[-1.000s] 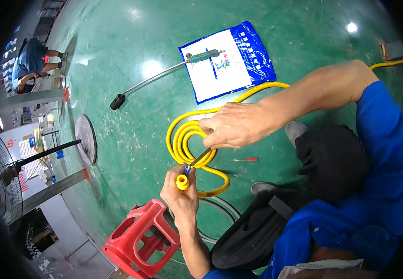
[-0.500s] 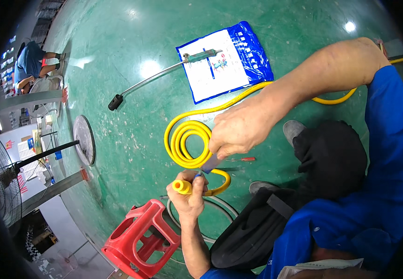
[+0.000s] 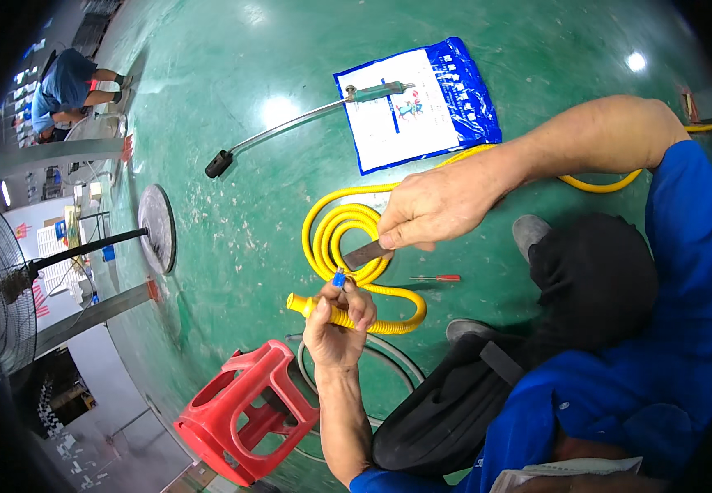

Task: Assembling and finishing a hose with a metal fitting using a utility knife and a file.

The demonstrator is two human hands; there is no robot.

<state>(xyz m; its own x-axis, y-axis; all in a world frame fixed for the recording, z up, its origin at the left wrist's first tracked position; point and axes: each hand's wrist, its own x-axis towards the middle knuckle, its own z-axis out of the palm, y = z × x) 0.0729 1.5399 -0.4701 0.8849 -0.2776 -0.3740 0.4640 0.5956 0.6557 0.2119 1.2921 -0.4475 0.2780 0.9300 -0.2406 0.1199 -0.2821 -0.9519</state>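
Note:
My left hand [image 3: 338,329] is closed around the end of a yellow ribbed hose [image 3: 389,327], its smooth open tip [image 3: 297,303] pointing left. At the fingertips of that hand sits a small piece with a blue tab [image 3: 339,278], which looks like a hose clamp. My right hand [image 3: 430,211] grips a flat dark metal blade [image 3: 363,254], whose handle, if any, is hidden in the fist. The blade hangs over the coiled part of the hose [image 3: 316,238] and points toward the blue tab, apart from it.
A gas torch [image 3: 290,126] lies across a blue and white plastic bag [image 3: 405,123] on the green floor. A red-handled screwdriver [image 3: 448,278] lies near my feet. Beside my left arm are a red stool [image 3: 249,411] and a grey hose [image 3: 401,361]. A fan [image 3: 11,279] stands left.
The left hand has turned, so the hose tip now points left and the blue tab stands higher. The right hand's blade has tilted and swung above the coil.

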